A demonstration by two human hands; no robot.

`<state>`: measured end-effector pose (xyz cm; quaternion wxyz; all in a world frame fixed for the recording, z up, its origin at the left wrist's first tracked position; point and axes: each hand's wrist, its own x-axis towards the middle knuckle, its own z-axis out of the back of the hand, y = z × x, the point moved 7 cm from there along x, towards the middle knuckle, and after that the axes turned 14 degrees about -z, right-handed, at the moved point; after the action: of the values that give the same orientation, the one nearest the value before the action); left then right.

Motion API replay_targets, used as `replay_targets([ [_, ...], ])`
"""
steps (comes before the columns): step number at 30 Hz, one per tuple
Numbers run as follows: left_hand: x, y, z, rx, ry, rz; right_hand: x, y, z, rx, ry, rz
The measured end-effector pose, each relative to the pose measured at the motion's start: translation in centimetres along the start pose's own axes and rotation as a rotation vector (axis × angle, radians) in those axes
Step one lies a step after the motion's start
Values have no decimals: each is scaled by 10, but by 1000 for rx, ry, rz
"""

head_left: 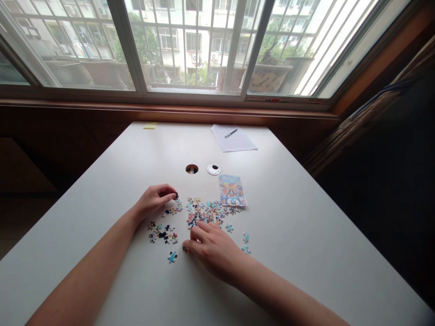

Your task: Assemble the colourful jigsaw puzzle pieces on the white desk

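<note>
My left hand (156, 198) is closed in a pinch on a dark jigsaw puzzle piece (176, 195), just above the left group of loose pieces. Lower and to the right, my right hand (212, 244) pinches another small dark piece (185, 249) close to the tabletop. Beyond its knuckles lies a partly joined patch of colourful puzzle pieces (204, 213), its near edge hidden by the fingers. Loose pieces (162, 234) are scattered between my forearms. One light-blue piece (172, 257) lies apart, nearer to me. The picture card (233, 191) rests against the patch's upper right.
The white table (112, 172) has a round cable hole (192, 169) with its cap (214, 170) alongside. Paper sheets (234, 139) with a pen (231, 133) on them lie at the far edge, a yellow strip (150, 126) at far left. Stray pieces (245, 237) sit right of my right hand.
</note>
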<state>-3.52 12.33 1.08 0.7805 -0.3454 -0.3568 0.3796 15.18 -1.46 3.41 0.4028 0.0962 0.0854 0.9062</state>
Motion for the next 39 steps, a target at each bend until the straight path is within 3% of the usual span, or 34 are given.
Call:
replay_targets([
  [15, 0, 0, 0, 11, 12, -4, 2, -12, -7, 48, 4, -79],
  [21, 1, 0, 0, 16, 14, -5, 2, -14, -6, 200, 2, -69],
  [25, 0, 1, 0, 16, 17, -3, 4, -23, 3, 427, -36, -98],
  [28, 0, 2, 0, 21, 20, 1, 5, -52, 19, 674, -113, -267],
  [34, -1, 4, 0, 26, 23, 14, -9, -137, 34, 1085, -211, -685],
  [39, 0, 4, 0, 32, 27, 18, -19, -174, 30, 1209, -217, -817],
])
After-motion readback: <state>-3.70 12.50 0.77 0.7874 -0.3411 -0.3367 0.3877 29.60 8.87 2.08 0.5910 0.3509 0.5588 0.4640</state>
